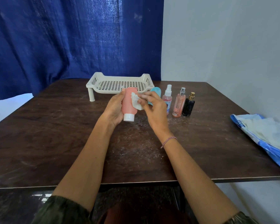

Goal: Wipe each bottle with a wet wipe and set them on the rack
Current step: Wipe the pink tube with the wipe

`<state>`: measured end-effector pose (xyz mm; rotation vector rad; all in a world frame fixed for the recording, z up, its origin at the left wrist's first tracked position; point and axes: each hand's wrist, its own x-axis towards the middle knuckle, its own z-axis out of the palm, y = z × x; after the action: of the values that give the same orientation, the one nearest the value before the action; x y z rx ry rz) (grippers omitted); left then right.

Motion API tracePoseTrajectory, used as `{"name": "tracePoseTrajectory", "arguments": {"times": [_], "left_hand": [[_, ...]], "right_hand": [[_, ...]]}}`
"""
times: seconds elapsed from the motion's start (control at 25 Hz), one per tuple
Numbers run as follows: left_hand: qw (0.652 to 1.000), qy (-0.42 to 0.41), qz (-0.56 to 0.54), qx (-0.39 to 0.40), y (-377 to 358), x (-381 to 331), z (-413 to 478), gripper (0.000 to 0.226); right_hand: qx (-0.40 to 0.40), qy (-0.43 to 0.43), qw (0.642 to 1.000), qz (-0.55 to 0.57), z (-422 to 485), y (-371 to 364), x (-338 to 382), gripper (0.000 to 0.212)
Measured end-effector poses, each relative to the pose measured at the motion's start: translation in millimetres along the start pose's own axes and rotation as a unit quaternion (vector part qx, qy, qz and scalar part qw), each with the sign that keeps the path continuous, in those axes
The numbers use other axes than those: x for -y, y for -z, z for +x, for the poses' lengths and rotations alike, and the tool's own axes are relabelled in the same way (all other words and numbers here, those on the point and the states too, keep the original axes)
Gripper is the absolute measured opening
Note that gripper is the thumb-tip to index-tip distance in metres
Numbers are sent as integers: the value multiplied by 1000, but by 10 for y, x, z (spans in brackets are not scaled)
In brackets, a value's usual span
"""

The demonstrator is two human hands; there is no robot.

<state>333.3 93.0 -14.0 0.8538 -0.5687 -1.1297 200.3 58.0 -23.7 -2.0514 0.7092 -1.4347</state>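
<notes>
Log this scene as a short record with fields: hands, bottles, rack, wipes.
left hand: grips pink bottle, white cap toward the camera
right hand: pinches wet wipe against the pink bottle
rack: back of table, no bottle on it
waiting bottles: blue bottle partly hidden behind right hand; white-capped spray bottle, pink spray bottle, black bottle upright in a row right of it
wipes pack: right edge of table

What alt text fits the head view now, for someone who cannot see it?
The left hand holds a pink bottle cap-down while the right hand presses a white wipe against it. Behind stands a white rack; three spray bottles stand to its right.
</notes>
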Motion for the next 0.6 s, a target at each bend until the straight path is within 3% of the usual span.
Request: {"name": "tracePoseTrajectory", "arguments": {"times": [0.16, 0.36, 0.48, 0.6], "left_hand": [[997, -28, -51, -42, -10, -22, -8, 26], [990, -50, -37, -127, 3, -48, 42, 12], [983, -53, -47, -168, 40, -53, 78, 25], [988, -57, -76, -124, 44, -47, 69, 42]], "right_hand": [[61, 5, 998, -12, -9, -21, -6, 39], [78, 26, 996, -41, -31, -32, -4, 31], [94, 46, 992, -66, -50, -46, -7, 26], [99, 48, 990, -86, -53, -66, -6, 24]]}}
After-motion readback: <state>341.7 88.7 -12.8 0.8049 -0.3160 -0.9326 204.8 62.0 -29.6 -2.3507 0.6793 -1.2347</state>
